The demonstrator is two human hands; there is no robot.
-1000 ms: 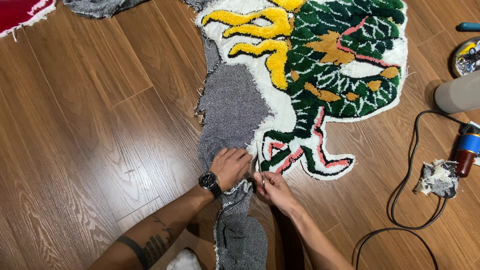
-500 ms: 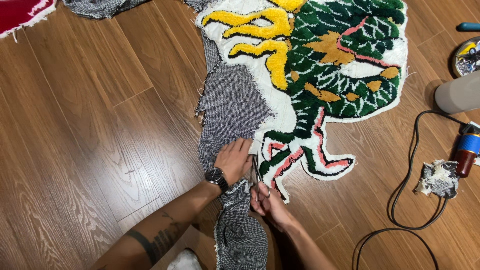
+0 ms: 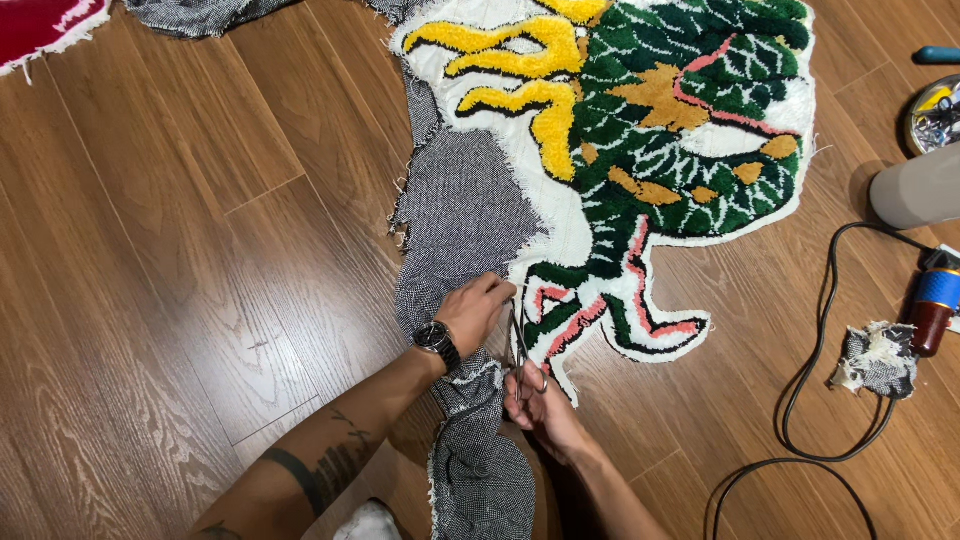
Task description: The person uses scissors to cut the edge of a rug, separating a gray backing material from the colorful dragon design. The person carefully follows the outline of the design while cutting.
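Right now the scissors (image 3: 520, 345) sit with their blades pointing up along the white edge of the tufted rug (image 3: 640, 150), which lies flat on the wooden floor (image 3: 150, 260). The right hand (image 3: 545, 405) is closed through the handles, and the left hand (image 3: 475, 312), a dark watch at its wrist, pinches the grey backing cloth (image 3: 460, 215) just beside the blades. Those fingers look very near the cutting line, so a quick snip could nick them, I think. A wandering blade could also bite into the green and pink pile. Off to the right a black cable (image 3: 815, 380) loops across the boards toward a blue-and-red tool (image 3: 932, 300), well apart from the hands.
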